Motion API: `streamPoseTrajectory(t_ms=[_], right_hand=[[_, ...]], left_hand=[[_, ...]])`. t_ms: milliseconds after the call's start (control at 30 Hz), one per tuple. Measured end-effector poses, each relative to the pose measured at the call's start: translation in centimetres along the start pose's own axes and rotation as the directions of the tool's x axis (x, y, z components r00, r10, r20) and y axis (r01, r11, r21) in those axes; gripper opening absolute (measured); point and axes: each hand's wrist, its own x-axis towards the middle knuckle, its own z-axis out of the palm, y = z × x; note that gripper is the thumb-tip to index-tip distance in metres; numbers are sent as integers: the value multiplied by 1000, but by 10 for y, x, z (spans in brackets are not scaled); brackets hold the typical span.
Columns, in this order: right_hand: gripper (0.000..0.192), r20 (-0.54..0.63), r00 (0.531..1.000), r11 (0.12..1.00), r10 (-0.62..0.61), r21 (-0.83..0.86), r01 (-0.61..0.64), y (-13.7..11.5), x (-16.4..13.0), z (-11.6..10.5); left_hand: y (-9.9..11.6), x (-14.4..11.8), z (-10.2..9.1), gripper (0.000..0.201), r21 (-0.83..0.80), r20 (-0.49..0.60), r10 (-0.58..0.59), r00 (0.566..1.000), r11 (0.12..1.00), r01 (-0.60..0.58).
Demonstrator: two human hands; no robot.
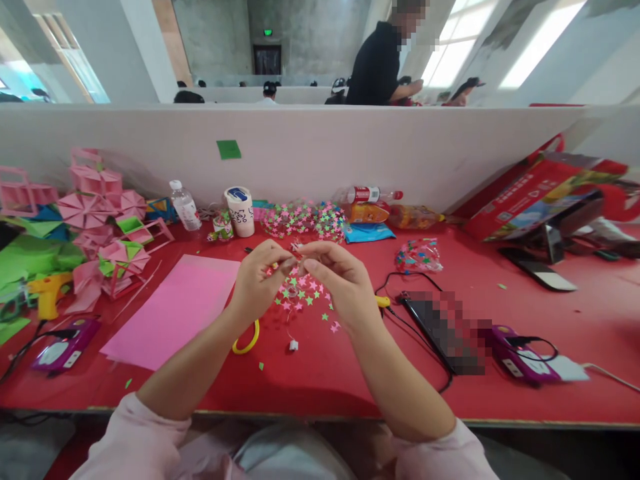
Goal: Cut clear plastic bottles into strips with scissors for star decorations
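Passable over bare table [325, 387] nearside of left hand [260, 280] and right hand [349, 283], save around yellow ring [246, 350] and white bit [293, 345]. Leftward, over flat paper [173, 317]. Beyond hands, blocked by cup [243, 217] and star bag [287, 220]; rightward, by cable [407, 273] and phone [430, 328].

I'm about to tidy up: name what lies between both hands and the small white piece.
In the head view, scattered pink and green stars lie between the hands, left and right, and the small white piece; a thin pale strand leads toward it.
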Motion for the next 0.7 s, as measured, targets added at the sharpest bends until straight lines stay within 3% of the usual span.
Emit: streamPoseTrajectory(t_ms=[100,200,300,433,600,700], right_hand=[[10,-10,1000,1000,22,10,-22,0,-1,-3],[19,-127,991,999,-35,20,38,4,2,-3],[24,-188,982,988,-10,149,38,9,6,-4],[7,-34,996,969,85,237,-74,13,8,-9],[9,24,998,992,-59,111,56,12,1,-10],[6,72,997,995,-39,94,32,12,-3,-8]], left_hand=[[-1,1,-3,18,-34,-51,-33,998,999,31],[-2,0,-2,16,-70,-34,-72,997,995,69],[-1,-2,1,14,-61,-29,-75,997,995,73],[-1,-3,4,13,-69,-34,-88,995,994,86],[-4,-3,5,16,-163,-3,-164,986,973,161],[-4,-3,6,17,-197,-17,-185,983,964,178]])
